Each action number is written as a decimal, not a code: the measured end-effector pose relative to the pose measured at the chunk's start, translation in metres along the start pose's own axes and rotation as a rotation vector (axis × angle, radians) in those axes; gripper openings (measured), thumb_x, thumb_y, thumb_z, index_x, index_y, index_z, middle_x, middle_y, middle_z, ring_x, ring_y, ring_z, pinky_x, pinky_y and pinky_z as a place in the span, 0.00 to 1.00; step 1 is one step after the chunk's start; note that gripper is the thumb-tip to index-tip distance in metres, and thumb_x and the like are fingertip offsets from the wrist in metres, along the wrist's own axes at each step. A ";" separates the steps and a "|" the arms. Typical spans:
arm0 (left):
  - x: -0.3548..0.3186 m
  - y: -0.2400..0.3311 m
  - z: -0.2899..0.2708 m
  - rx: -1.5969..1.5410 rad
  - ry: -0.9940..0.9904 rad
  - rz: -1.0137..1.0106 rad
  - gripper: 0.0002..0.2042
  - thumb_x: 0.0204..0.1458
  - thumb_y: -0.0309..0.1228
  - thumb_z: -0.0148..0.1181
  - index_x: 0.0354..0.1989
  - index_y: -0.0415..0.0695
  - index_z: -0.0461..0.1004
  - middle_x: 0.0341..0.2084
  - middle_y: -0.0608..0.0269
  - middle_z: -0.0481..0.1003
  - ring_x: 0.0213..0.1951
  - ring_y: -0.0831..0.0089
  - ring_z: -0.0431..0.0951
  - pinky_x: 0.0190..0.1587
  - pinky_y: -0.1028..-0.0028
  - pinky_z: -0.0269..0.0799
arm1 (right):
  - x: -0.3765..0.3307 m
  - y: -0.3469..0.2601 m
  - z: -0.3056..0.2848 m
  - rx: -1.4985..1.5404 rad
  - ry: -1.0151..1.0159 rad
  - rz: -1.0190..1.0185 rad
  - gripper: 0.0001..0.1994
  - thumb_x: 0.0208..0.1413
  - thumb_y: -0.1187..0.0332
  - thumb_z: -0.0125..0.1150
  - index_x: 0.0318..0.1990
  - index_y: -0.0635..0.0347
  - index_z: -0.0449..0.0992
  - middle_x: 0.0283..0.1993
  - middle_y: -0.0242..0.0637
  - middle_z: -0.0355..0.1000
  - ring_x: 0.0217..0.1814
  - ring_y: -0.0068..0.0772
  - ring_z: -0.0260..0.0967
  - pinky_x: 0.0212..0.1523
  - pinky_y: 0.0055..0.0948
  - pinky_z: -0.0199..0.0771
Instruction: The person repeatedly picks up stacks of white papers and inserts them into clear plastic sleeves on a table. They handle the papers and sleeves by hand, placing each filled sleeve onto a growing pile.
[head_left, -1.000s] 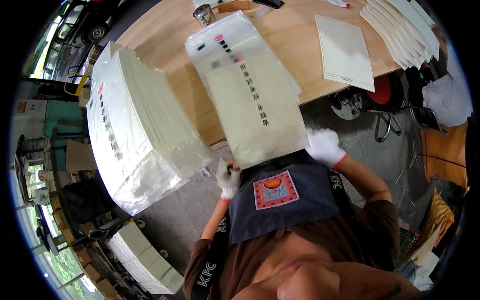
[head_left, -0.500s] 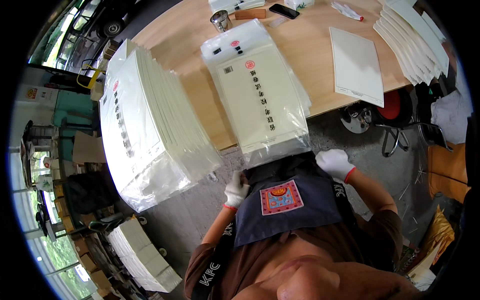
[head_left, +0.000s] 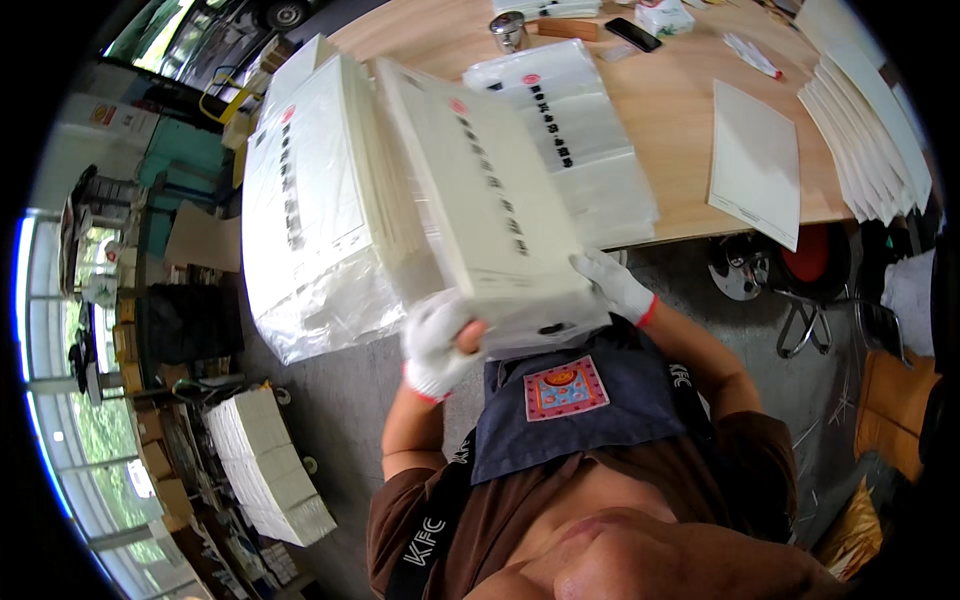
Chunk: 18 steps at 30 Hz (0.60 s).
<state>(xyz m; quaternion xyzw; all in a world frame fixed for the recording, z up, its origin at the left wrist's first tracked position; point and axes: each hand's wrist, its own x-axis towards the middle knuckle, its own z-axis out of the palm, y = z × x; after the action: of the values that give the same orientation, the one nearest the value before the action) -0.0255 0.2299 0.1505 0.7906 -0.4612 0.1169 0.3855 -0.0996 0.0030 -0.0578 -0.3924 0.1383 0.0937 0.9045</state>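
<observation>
A thick pack of paper in a clear plastic bag (head_left: 490, 190), printed with a red round mark and a black column of characters, is tilted at the table's near edge. My left hand (head_left: 437, 345), in a white glove with a bare thumb tip, is closed on its near left corner. My right hand (head_left: 615, 285), also gloved, holds its near right corner, with some fingers hidden. To its left stands a tall pile of similar bagged packs (head_left: 310, 190). On the right, flat printed plastic bags (head_left: 590, 140) lie on the table.
The wooden table (head_left: 680, 130) also carries a metal cup (head_left: 509, 32), a wooden block (head_left: 567, 28), a black phone (head_left: 633, 35), a white glove (head_left: 752, 55), a white sheet (head_left: 755, 160) and fanned paper stacks (head_left: 865, 140). A stool (head_left: 805, 260) stands beneath its right edge. White stacks (head_left: 270, 465) stand at lower left.
Both hands have moved from my apron to the bagged pack and hold it. The pack has shifted left against the pile, uncovering the flat bags. The whole view has turned slightly.
</observation>
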 end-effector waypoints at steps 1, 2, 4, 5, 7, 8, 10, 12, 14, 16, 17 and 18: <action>0.002 0.006 -0.021 0.051 0.118 0.067 0.11 0.53 0.35 0.52 0.21 0.45 0.70 0.14 0.63 0.67 0.16 0.69 0.67 0.23 0.68 0.65 | 0.010 -0.017 0.025 -0.090 -0.022 -0.091 0.24 0.59 0.59 0.54 0.58 0.66 0.64 0.53 0.39 0.68 0.57 0.28 0.63 0.56 0.26 0.64; -0.009 -0.013 -0.043 0.125 0.267 0.060 0.11 0.54 0.34 0.52 0.23 0.43 0.72 0.14 0.65 0.68 0.17 0.73 0.68 0.23 0.70 0.66 | 0.022 -0.035 0.053 -0.178 -0.042 -0.189 0.23 0.59 0.58 0.55 0.55 0.65 0.68 0.49 0.37 0.71 0.54 0.26 0.65 0.53 0.26 0.66; -0.015 -0.020 -0.085 0.053 0.595 -0.170 0.12 0.57 0.35 0.50 0.29 0.40 0.74 0.18 0.67 0.71 0.21 0.78 0.69 0.26 0.76 0.68 | 0.059 -0.070 0.105 -0.438 -0.185 -0.282 0.22 0.57 0.55 0.56 0.47 0.66 0.70 0.39 0.33 0.71 0.44 0.22 0.68 0.42 0.24 0.68; -0.007 -0.016 -0.100 -0.150 0.795 -0.332 0.14 0.60 0.37 0.48 0.33 0.38 0.73 0.22 0.68 0.71 0.24 0.79 0.69 0.27 0.80 0.68 | 0.074 -0.089 0.132 -0.541 -0.242 -0.330 0.21 0.57 0.53 0.57 0.43 0.67 0.71 0.34 0.31 0.71 0.39 0.20 0.69 0.36 0.23 0.69; -0.005 -0.062 -0.142 -0.320 1.160 -0.392 0.11 0.60 0.34 0.47 0.32 0.41 0.72 0.23 0.69 0.70 0.24 0.81 0.69 0.26 0.83 0.67 | 0.099 -0.114 0.190 -0.605 -0.292 -0.324 0.22 0.56 0.51 0.58 0.35 0.67 0.71 0.26 0.32 0.70 0.26 0.20 0.69 0.23 0.22 0.66; -0.013 -0.081 -0.156 -0.285 1.132 -0.472 0.10 0.59 0.32 0.47 0.30 0.42 0.72 0.22 0.70 0.69 0.22 0.82 0.67 0.24 0.84 0.64 | 0.110 -0.118 0.211 -0.614 -0.287 -0.286 0.22 0.55 0.51 0.58 0.31 0.66 0.70 0.23 0.34 0.69 0.20 0.21 0.67 0.17 0.23 0.64; -0.059 -0.129 -0.189 -0.169 0.831 -0.715 0.08 0.57 0.27 0.46 0.27 0.44 0.71 0.21 0.74 0.66 0.20 0.86 0.61 0.21 0.84 0.57 | 0.112 -0.123 0.234 -0.777 -0.323 -0.271 0.22 0.54 0.50 0.60 0.29 0.65 0.68 0.21 0.38 0.70 0.15 0.24 0.65 0.14 0.25 0.64; -0.099 -0.171 -0.175 0.063 0.647 -0.724 0.10 0.59 0.35 0.51 0.29 0.44 0.72 0.20 0.76 0.63 0.20 0.87 0.59 0.20 0.84 0.53 | 0.113 -0.118 0.233 -0.889 -0.338 -0.233 0.22 0.53 0.50 0.60 0.32 0.64 0.69 0.24 0.39 0.73 0.18 0.24 0.67 0.17 0.24 0.66; -0.143 -0.198 -0.137 -0.216 0.982 -0.831 0.15 0.59 0.42 0.52 0.39 0.41 0.74 0.19 0.73 0.65 0.20 0.84 0.62 0.20 0.82 0.58 | 0.089 -0.113 0.224 -0.963 -0.379 -0.243 0.20 0.54 0.51 0.59 0.32 0.62 0.70 0.24 0.37 0.73 0.19 0.21 0.67 0.19 0.23 0.68; -0.173 -0.193 -0.084 -0.473 0.816 -0.920 0.16 0.56 0.40 0.53 0.41 0.37 0.72 0.21 0.66 0.71 0.19 0.81 0.65 0.21 0.79 0.62 | 0.063 -0.094 0.200 -0.959 -0.466 -0.093 0.18 0.54 0.51 0.59 0.35 0.59 0.71 0.27 0.35 0.74 0.21 0.21 0.68 0.22 0.23 0.69; -0.186 -0.193 -0.044 -0.517 0.686 -1.049 0.15 0.56 0.38 0.53 0.40 0.37 0.73 0.23 0.64 0.72 0.21 0.78 0.68 0.24 0.77 0.65 | 0.056 -0.078 0.182 -0.910 -0.539 0.055 0.18 0.54 0.50 0.59 0.38 0.58 0.72 0.30 0.35 0.75 0.22 0.22 0.68 0.24 0.23 0.70; -0.193 -0.189 -0.002 -0.549 0.491 -1.173 0.13 0.55 0.36 0.53 0.38 0.37 0.73 0.24 0.62 0.73 0.23 0.76 0.70 0.26 0.76 0.68 | 0.045 -0.066 0.164 -0.946 -0.540 0.126 0.18 0.54 0.51 0.58 0.38 0.57 0.72 0.29 0.34 0.75 0.22 0.22 0.68 0.24 0.23 0.70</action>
<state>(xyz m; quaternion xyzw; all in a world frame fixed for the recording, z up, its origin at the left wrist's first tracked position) 0.0242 0.4069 -0.0474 0.7339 0.1303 -0.0562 0.6643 -0.0102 0.0818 0.0800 -0.7093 -0.1329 0.2970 0.6253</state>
